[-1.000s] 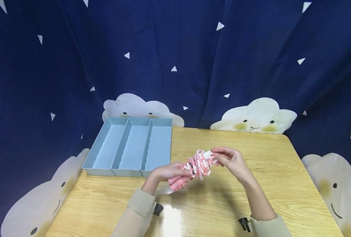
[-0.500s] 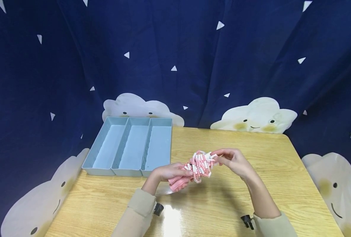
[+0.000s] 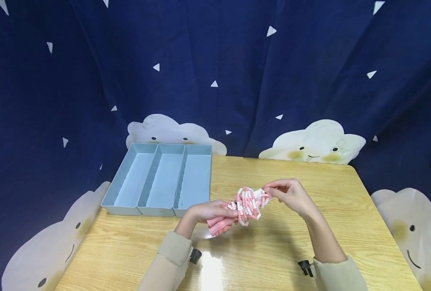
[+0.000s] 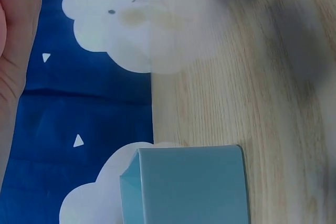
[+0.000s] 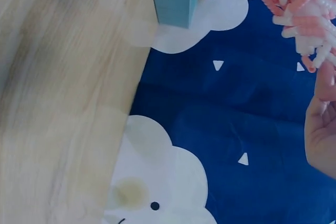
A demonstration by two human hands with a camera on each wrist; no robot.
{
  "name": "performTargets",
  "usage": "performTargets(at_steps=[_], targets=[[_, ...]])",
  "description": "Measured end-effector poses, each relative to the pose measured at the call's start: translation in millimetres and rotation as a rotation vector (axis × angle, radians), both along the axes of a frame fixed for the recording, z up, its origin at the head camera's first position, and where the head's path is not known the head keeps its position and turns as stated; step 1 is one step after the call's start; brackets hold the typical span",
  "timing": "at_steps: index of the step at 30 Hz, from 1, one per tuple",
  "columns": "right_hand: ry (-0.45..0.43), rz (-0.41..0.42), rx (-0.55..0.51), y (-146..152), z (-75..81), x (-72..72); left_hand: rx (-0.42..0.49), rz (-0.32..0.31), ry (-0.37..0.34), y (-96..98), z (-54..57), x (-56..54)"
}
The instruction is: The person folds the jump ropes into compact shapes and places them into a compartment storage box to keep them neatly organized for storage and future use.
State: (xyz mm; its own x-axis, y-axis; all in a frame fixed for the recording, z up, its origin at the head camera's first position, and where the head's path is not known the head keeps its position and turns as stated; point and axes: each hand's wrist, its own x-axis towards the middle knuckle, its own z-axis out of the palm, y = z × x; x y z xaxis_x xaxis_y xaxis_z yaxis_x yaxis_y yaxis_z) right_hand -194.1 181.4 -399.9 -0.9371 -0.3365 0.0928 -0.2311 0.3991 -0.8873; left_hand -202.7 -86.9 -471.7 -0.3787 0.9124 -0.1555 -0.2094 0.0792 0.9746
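A beaded jump rope (image 3: 248, 207), pink and white, is wound into a tight bundle and held above the table. Its two pink handles (image 3: 219, 225) stick out at the lower left, where my left hand (image 3: 211, 211) grips them with the thumb on top. At the upper right end of the bundle, my right hand (image 3: 289, 197) pinches the white and pink beads between thumb and fingers. The right wrist view shows the beads (image 5: 307, 17) right at the fingertips of that hand. In the left wrist view, only the edge of my left hand (image 4: 16, 35) shows.
A light blue tray (image 3: 156, 211) with three long compartments stands on the wooden table (image 3: 310, 182), to the left of the bundle. Behind the table hangs a dark blue curtain (image 3: 186, 81) with white triangles and cloud faces.
My right hand has drawn slightly to the right, with the beads at its fingertips. The coils have shifted and some loops hang lower. My left hand stays in place on the handles.
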Motion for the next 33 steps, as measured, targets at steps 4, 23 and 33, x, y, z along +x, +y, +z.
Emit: performTargets(at_steps=[4, 23, 33], targets=[[-0.061, -0.024, -0.069, -1, -3.3, -1.1, -0.009, -0.011, 0.003, 0.6, 0.1, -0.3], [0.01, -0.017, 0.01, -18, -11.2, -0.5, -0.007, -0.03, -0.048, 1.5, -2.1, 0.5], [-0.032, -0.035, 0.032, -17, -14.0, -2.5, -0.039, -0.035, -0.063, 1.9, -0.8, 3.0]])
